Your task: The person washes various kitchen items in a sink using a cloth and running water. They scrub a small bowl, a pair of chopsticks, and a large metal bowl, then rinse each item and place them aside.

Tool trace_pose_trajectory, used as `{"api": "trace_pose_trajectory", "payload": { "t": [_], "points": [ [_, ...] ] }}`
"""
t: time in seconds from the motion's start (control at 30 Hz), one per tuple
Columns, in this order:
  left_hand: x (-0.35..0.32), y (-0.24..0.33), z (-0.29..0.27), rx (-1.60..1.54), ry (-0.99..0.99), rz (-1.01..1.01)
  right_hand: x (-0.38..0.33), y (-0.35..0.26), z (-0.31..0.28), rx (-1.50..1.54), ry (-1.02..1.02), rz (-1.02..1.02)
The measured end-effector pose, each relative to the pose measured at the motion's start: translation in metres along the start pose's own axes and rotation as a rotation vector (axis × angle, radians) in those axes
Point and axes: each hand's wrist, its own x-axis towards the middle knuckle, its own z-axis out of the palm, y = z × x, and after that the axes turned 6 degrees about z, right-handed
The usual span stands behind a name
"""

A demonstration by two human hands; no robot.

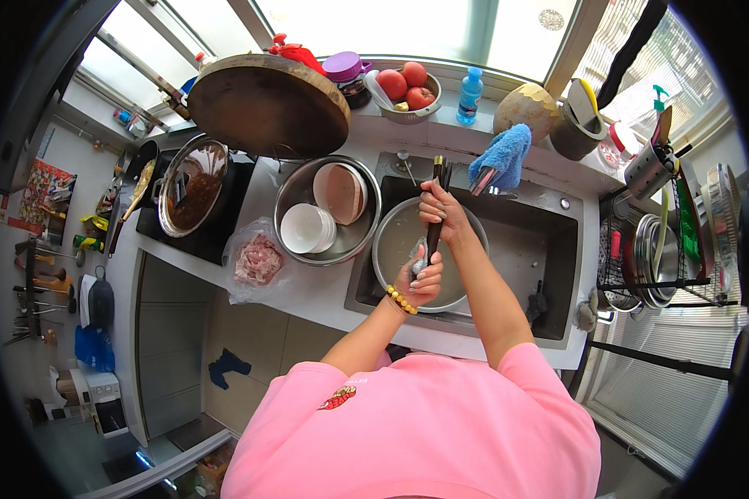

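Note:
My right hand [441, 212] grips a bundle of dark chopsticks [438, 179], held upright over a metal basin [389, 237] of cloudy water in the sink [549, 249]. My left hand [423, 279], with a yellow bead bracelet at the wrist, closes a grey scrubbing pad [419, 266] around the lower ends of the chopsticks. Both hands are over the basin, the left one below the right.
A large steel bowl [291, 241] with white and pink bowls sits left of the sink. A bag of raw meat [258, 262] lies on the counter. A lidded pan [193, 185], a round wooden board [266, 104], tomatoes [406, 83], a blue cloth on the tap [501, 154] and a dish rack [666, 258] surround the sink.

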Motion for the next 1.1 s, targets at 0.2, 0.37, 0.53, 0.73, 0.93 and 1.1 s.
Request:
{"api": "trace_pose_trajectory", "payload": {
  "t": [0.2, 0.37, 0.53, 0.73, 0.93, 1.1],
  "points": [
    [0.013, -0.002, 0.019, 0.933, 0.826, 0.380, -0.005, 0.042, 0.027, -0.644, 0.702, -0.041],
    [0.014, 0.006, 0.009, 1.841, 0.766, 0.946, 0.016, 0.050, 0.062, -0.803, 0.617, -0.253],
    [-0.006, 0.017, 0.006, 1.486, 0.833, 0.949, 0.040, 0.043, 0.083, -0.768, 0.441, -0.461],
    [-0.037, 0.012, -0.036, 1.530, 1.014, 0.901, 0.085, 0.053, 0.101, -0.855, 0.210, -0.626],
    [-0.073, 0.078, -0.121, 2.238, 0.972, 0.477, 0.111, 0.129, 0.060, -1.072, 0.369, -0.383],
    [-0.064, 0.064, -0.098, 2.016, 1.110, 0.426, 0.111, 0.130, 0.028, -1.259, 0.528, -0.270]
  ]
}}
